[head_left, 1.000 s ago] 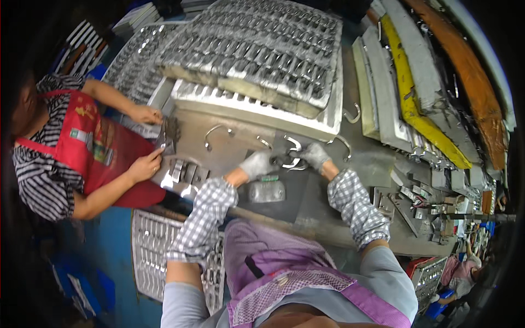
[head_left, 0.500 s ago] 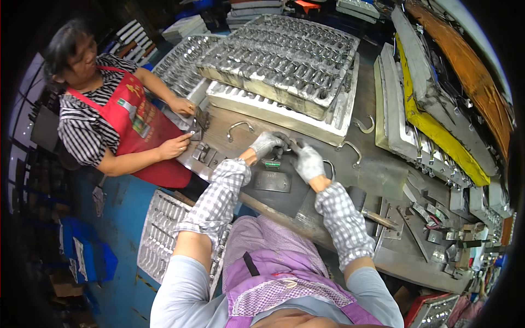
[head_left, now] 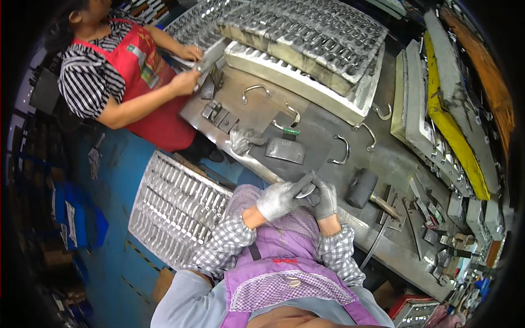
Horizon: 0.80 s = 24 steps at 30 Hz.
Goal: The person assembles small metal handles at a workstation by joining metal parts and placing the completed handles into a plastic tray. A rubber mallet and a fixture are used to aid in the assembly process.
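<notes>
Both of my hands wear grey-white work gloves and are close together in front of my apron, at the near edge of the workbench (head_left: 254,164). Between their fingers is a shiny curved metal piece (head_left: 308,191), partly covered; it resembles the handles on the bench. My left hand (head_left: 278,200) closes on it from the left, my right hand (head_left: 325,198) from the right. Beyond them lie a curved metal block (head_left: 285,151), a C-shaped metal handle (head_left: 341,150) and another curved handle (head_left: 294,113). A crumpled grey glove (head_left: 244,141) rests left of the block.
A mallet (head_left: 362,187) with a dark head lies to my right, near loose metal tools. Stacked trays (head_left: 298,74) of metal parts stand at the back. On the left, a person in a red apron (head_left: 150,60) handles a part. Another tray (head_left: 175,205) sits low left.
My hands have drawn back from mid-bench to the near edge in front of my apron, holding the metal piece. The view has shifted, and the glove and a handle have come into sight.
</notes>
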{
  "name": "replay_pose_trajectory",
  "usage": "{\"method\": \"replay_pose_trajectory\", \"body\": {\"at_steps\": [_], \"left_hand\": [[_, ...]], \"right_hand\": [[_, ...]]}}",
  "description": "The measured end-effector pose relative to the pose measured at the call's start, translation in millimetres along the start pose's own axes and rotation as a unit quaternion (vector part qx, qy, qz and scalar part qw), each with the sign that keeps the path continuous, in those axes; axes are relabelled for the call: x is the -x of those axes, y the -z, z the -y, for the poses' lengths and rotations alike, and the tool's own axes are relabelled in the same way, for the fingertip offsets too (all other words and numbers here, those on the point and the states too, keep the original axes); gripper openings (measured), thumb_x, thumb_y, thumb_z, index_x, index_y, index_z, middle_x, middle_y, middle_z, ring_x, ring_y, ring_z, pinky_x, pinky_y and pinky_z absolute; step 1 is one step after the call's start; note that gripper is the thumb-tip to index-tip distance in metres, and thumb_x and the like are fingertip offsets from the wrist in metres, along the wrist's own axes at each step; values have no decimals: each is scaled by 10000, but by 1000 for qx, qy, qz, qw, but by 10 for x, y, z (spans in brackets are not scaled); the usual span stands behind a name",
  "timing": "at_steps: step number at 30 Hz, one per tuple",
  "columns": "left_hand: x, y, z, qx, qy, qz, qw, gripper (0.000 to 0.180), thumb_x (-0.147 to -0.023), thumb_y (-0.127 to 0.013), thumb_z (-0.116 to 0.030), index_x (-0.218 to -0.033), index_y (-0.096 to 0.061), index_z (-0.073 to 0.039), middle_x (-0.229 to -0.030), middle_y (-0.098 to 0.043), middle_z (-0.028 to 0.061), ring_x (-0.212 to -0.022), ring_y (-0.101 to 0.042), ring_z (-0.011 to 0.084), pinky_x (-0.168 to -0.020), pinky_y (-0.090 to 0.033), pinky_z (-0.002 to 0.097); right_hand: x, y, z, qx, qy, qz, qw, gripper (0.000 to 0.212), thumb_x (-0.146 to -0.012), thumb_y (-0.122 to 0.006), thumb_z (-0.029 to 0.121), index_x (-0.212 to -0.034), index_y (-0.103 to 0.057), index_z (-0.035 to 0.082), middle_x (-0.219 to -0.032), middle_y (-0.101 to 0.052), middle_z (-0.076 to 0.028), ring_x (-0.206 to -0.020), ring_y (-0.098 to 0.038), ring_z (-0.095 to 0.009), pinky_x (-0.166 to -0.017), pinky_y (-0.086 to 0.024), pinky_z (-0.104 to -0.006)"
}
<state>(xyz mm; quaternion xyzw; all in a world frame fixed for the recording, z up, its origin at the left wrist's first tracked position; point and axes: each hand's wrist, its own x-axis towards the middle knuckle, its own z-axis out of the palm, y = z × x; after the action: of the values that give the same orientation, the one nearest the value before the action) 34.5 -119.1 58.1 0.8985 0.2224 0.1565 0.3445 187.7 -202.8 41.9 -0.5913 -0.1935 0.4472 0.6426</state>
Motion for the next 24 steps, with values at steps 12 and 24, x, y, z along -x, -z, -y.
{"method": "replay_pose_trajectory", "body": {"at_steps": [12, 24], "left_hand": [[14, 217, 1050, 190, 147, -70, 968, 262, -885, -696, -112, -1131, -676, -27, -1029, -715, 149, -896, -698, 269, -792, -551, 343], [-633, 83, 1252, 143, 337, -269, 891, 291, -745, -840, -250, -915, -706, -55, -809, -689, 80, -715, -643, 209, -686, -521, 321]], "right_hand": [[-622, -380, -83, 203, -40, 95, 974, 271, -852, -725, 80, -1122, -727, 60, -777, -741, -34, -594, -632, -113, -570, -514, -251], [-1179, -261, -211, 128, 83, -43, 987, 265, -841, -730, -2, -1100, -726, 56, -1060, -705, -85, -948, -677, -157, -806, -542, -273]]}}
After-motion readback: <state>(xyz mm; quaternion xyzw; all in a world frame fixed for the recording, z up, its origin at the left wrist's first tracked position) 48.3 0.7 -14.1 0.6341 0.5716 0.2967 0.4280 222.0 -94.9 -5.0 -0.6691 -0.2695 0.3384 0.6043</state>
